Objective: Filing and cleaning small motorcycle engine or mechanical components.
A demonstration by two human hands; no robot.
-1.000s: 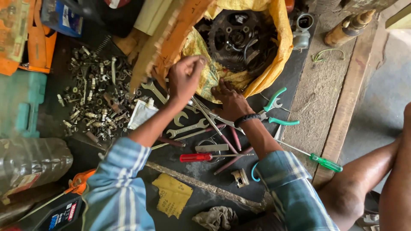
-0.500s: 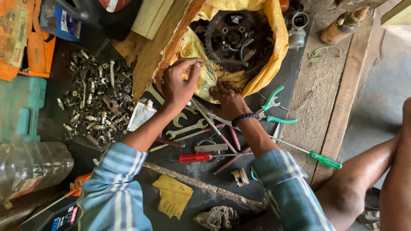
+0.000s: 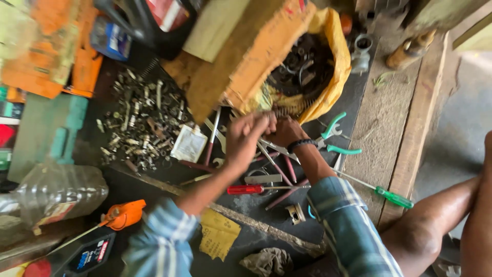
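My left hand (image 3: 245,139) and my right hand (image 3: 286,132) meet fingertip to fingertip just below the lower edge of a yellow bag (image 3: 335,77) full of dark metal parts. Both hands have curled fingers, and motion blur hides whatever is between them. A thin coiled spring (image 3: 287,109) lies at the bag's edge, right above the fingers. My right wrist wears a dark band. Spanners (image 3: 271,149) and teal-handled pliers (image 3: 335,137) lie under and beside the hands.
A heap of nuts and bolts (image 3: 143,123) lies left of the hands, a red-handled screwdriver (image 3: 246,190) below them, a green-handled screwdriver (image 3: 392,197) at right. A brown wooden block (image 3: 246,56) leans on the bag. Plastic bottle (image 3: 56,195), orange spout (image 3: 123,214), rag (image 3: 266,261), bare leg (image 3: 435,225).
My left hand has come down from the bag's edge and joined the right hand below it. The view has shifted and tilted, and the picture is now blurred.
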